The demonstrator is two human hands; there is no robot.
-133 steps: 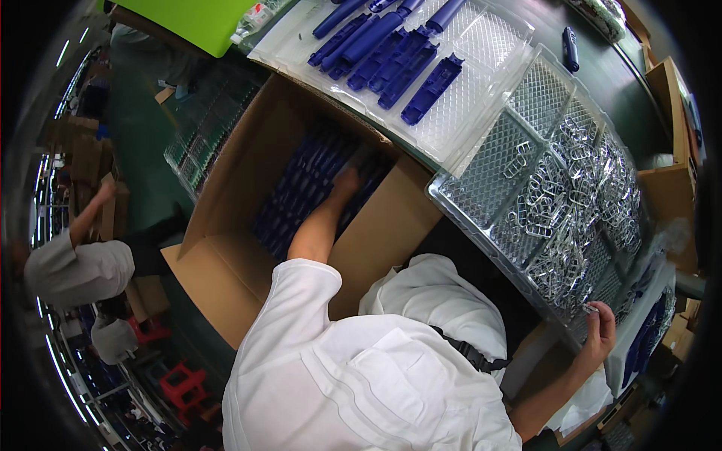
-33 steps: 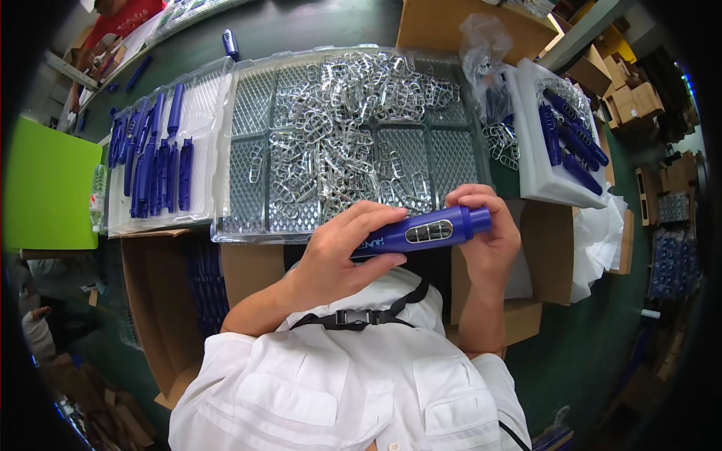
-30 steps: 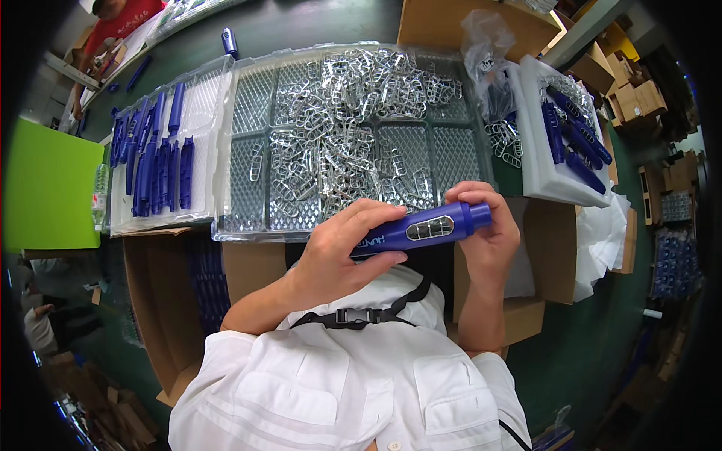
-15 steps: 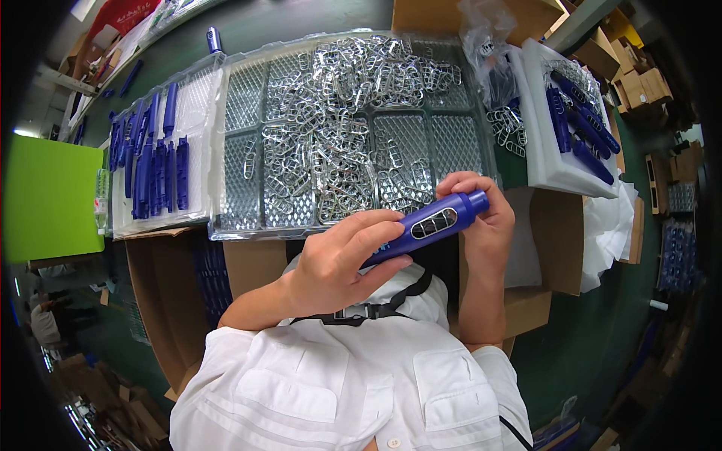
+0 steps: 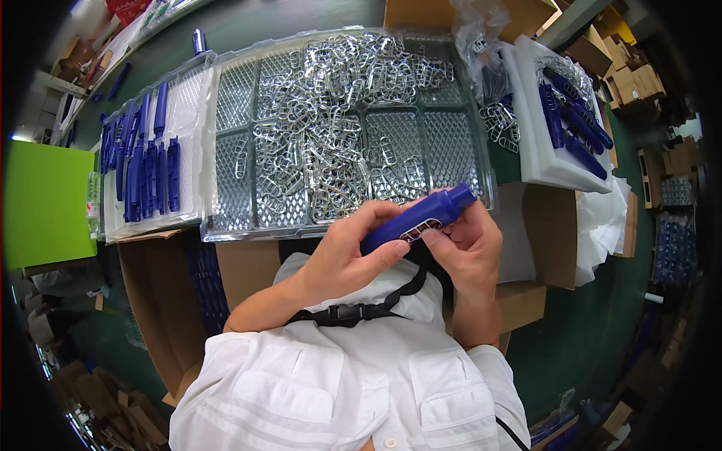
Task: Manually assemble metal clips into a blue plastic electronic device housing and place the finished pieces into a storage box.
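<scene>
A clear plastic tray (image 5: 241, 161) with diamond-patterned compartments sits in front of me, heaped with loose silver metal clips (image 5: 338, 113). To its left, a white tray (image 5: 188, 98) holds a row of blue plastic casings (image 5: 143, 169). On the right, a white foam tray (image 5: 541, 161) carries more blue pieces (image 5: 575, 124), with a crumpled clear bag (image 5: 481, 45) beside it. An open cardboard box (image 5: 162, 308) at my lower left holds stacked blue parts (image 5: 207, 282).

I hold a blue casing (image 5: 417, 219) just below the clip tray's near edge, tilted up to the right. My left hand (image 5: 350, 252) is wrapped closed around its lower end; my right hand (image 5: 466, 244) pinches its upper half, thumb on the window in its face.

A bright green panel (image 5: 45, 199) stands far left; brown cartons (image 5: 632, 64) sit at upper right.
</scene>
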